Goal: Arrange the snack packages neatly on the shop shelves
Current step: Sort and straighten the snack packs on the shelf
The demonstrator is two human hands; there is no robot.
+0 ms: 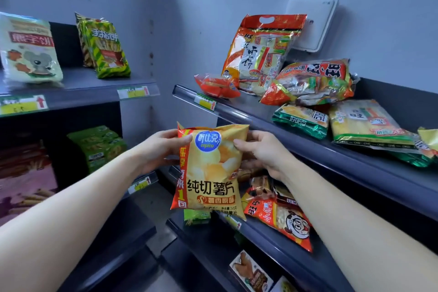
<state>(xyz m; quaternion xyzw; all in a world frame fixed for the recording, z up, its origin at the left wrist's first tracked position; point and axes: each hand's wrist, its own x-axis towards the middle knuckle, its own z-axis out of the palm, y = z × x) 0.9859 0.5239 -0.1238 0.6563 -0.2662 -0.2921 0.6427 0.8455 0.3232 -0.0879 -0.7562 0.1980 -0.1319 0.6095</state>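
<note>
A yellow potato chip bag [209, 178] hangs upright in front of me, between the two shelf units. My left hand [161, 149] pinches its top left corner and my right hand [260, 152] grips its top right edge. On the right upper shelf [308, 147] a tall orange rice cracker bag [258, 54] stands against the wall, with a small red pack [216, 85], an orange and green bag [312, 83] and flat yellow-green packs [365, 123] lying untidily. A red panda-print bag [284, 218] lies on the shelf below.
The left upper shelf [90, 87] holds a pale mouse-print bag [29, 50] and a green-yellow striped bag [104, 47], both upright. Green packs [99, 144] and purple boxes [21, 178] fill the shelf below. A white wall box [312, 23] hangs behind the right shelf.
</note>
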